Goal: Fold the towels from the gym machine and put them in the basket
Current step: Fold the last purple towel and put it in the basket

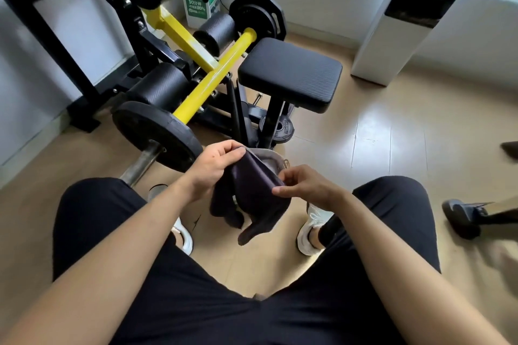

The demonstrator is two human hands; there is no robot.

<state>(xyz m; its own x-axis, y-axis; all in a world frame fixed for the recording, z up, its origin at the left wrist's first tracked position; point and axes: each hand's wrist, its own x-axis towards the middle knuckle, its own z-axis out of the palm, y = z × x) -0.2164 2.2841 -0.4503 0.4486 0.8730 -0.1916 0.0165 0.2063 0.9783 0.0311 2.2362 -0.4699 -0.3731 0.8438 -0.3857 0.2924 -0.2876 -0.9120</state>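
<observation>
At ten o'clock, a black-and-yellow gym machine (196, 84) stands on the wood floor (392, 134), its padded seat (290, 74) near twelve. Below centre, a seated person's left hand (214, 166) pinches the top corner of a dark towel (252, 187) with curled fingers (232, 152). The right hand (305, 185) grips its near edge at the towel's four o'clock. The cloth hangs from both hands over the floor. Another person's black shoe (462, 217) shows at three o'clock.

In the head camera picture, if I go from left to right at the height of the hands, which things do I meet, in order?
From the left: black weight plate → left hand → dark towel, held by both hands → right hand → black shoe of another person.
</observation>
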